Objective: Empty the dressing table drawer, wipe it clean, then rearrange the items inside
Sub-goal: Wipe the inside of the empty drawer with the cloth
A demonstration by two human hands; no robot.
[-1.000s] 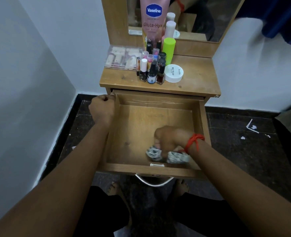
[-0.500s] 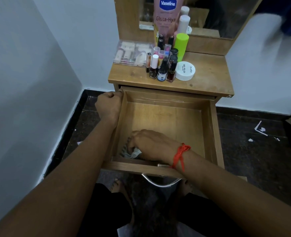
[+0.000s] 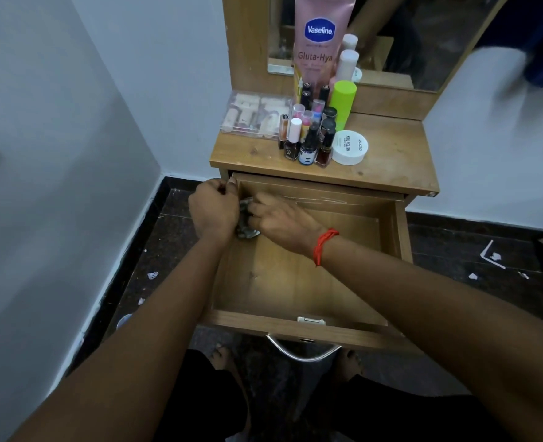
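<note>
Here the drawer [image 3: 264, 321] stands pulled well out from under the dressing table [image 3: 391, 164], its wooden floor bare except at the far left corner. The left hand [image 3: 214, 208] is curled round the rim of the drawer's left wall at that corner, thumb on top. The right hand [image 3: 283, 218], a red thread [image 3: 324, 244] at its wrist, reaches across with fingers nearly straight, pressing a crumpled grey-white cloth [image 3: 247, 230] against the left wall; the thumb is hidden, so any pinch from below is unclear. On the tabletop, a clear plastic box [image 3: 254, 114] sits at the left edge. Beside it is a cluster of small bottles [image 3: 308, 141], with a white jar [image 3: 349, 149] near the front edge. A pink tube [image 3: 319, 43] and a green-capped container [image 3: 343, 102] stand along the back edge.
</note>
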